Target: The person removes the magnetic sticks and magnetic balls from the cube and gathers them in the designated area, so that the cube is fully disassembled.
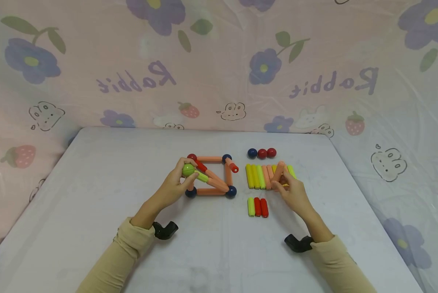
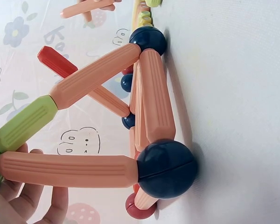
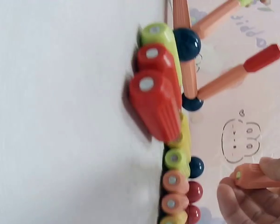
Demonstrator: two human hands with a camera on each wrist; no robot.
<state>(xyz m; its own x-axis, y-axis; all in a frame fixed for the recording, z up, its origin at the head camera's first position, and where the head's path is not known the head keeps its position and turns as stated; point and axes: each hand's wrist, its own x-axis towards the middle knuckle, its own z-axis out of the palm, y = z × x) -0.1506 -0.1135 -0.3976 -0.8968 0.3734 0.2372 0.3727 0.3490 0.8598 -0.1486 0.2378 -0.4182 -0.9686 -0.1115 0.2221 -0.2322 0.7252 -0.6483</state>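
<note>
My left hand (image 1: 171,185) grips a light green ball (image 1: 188,170) above the left side of a magnetic rod-and-ball frame. From that ball a light green rod (image 2: 27,122) joins a salmon rod (image 2: 100,77) sloping to a navy ball (image 1: 231,191). Another salmon rod (image 2: 67,170) drops from it to the near-left navy ball (image 2: 167,169). Salmon rods form the square base, with a red ball (image 1: 192,157) at its far-left corner. A red-tipped rod (image 1: 234,167) rises from the far-right corner. My right hand (image 1: 295,194) pinches a loose salmon rod (image 1: 279,171) over the rod row.
Right of the frame lies a row of yellow, green and salmon rods (image 1: 257,177). Behind it sit a navy ball (image 1: 252,153) and two red balls (image 1: 262,154). Nearer me are one green and two red short rods (image 1: 257,207). A printed curtain (image 1: 211,89) hangs behind the table.
</note>
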